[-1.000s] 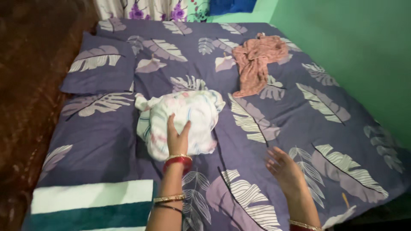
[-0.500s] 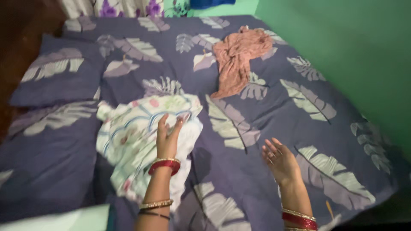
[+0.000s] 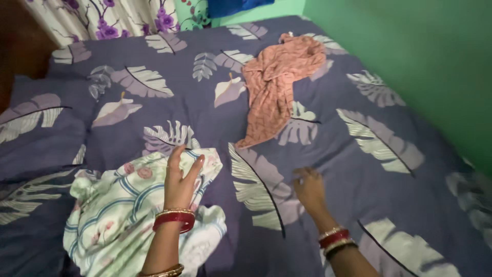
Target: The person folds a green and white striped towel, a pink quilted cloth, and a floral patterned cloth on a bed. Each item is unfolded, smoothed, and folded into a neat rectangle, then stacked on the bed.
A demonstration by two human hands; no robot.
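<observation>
Left hand [image 3: 180, 180] raised edge-on, fingers spread and open, resting on the crumpled white floral cloth [image 3: 128, 215] at the bed's near-left; grips nothing. Right hand [image 3: 309, 188] palm-down on the purple leaf-print bedsheet [image 3: 359, 107], fingers curled at the fabric; pinching or merely pressing, can't tell. Hands well apart. Both forearms cut off at the lower edge; red and gold bangles on the wrists. Cloth's lower part runs out of view. Farther up: pink garment [image 3: 274, 84], loose. Pillow [image 3: 36, 133] left, green wall [image 3: 420, 56] right, floral curtain [image 3: 110, 18] behind.
</observation>
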